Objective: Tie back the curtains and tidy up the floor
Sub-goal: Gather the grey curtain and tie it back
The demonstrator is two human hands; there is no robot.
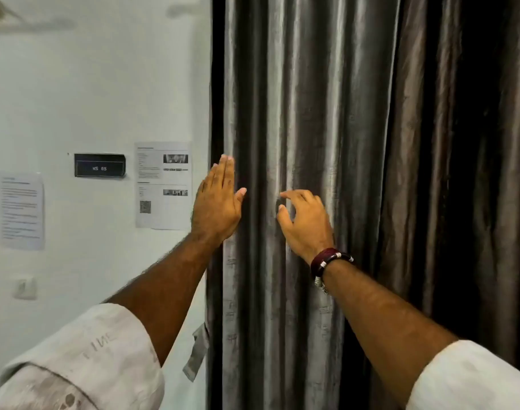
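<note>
A dark grey, shiny curtain [356, 113] hangs in long vertical folds and fills the right two thirds of the view. My left hand [216, 205] lies flat with straight fingers against the curtain's left edge, beside the wall. My right hand [304, 224] reaches onto a fold a little further right, its fingers lightly bent with thumb and forefinger near each other at the fabric; whether they pinch it is unclear. A grey fabric strip [198, 350], possibly a tie-back, hangs by the curtain's left edge low down. The floor is out of view.
A white wall [90, 99] on the left carries a black sign [99, 165], two printed paper sheets [163, 184] [21, 210] and a light switch [25, 288]. The curtain's right part lies in deep shadow.
</note>
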